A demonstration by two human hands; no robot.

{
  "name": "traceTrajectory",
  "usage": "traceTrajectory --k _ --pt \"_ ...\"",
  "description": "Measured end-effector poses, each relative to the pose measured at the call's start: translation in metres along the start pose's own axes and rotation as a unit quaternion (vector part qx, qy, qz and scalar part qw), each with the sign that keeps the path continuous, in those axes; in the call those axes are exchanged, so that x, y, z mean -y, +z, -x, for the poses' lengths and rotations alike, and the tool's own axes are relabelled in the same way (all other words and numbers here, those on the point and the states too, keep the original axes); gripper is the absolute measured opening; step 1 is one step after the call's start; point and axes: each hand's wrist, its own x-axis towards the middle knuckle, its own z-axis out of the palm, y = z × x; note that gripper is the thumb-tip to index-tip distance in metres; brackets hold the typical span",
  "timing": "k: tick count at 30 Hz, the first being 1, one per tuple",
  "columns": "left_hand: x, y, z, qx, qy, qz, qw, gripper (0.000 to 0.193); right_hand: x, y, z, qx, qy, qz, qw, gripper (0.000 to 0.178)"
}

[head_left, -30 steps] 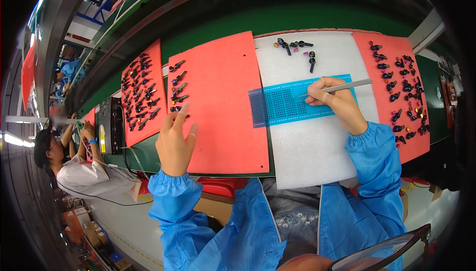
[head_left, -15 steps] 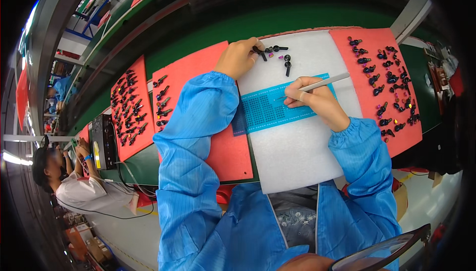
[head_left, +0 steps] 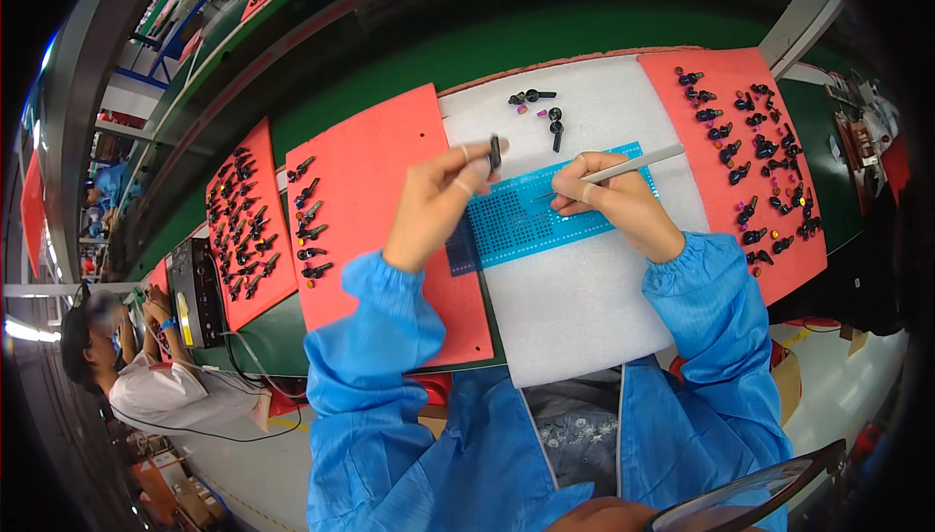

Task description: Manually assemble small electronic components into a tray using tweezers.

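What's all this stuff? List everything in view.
Bench: one, green, across the middle
White foam sheet: one, white, mid-bench
Red foam sheets: three nearby, red, two left, one right
Perforated plate: one, blue, mostly on the white sheet
Small black parts: many, black, on the sheets
Tweezers: one pair, silvery, over the plate
Box: one, black, bench's left
Co-worker: one, white top, far left
Sleeves: two, blue, lower left and right
Left hand: one, bare, plate's left, pinching a black part
Right hand: one, bare, over plate, holding tweezers

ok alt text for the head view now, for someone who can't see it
A blue-sleeved left hand holds a small black part while the right hand holds metal tweezers over a blue perforated sheet. Red foam sheets bearing black parts flank a white foam sheet.
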Motion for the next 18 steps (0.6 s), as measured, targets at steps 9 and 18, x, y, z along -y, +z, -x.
traceTrajectory --k 9,18 --pt "0.013 0.009 0.017 0.013 -0.087 0.113 0.990 0.031 0.007 0.003 -0.001 -0.029 0.007 -0.049 0.998 0.013" --pt "0.019 -0.001 0.024 -0.005 -0.129 0.215 0.968 0.025 0.009 0.002 -0.003 -0.053 -0.020 -0.062 0.996 0.014"
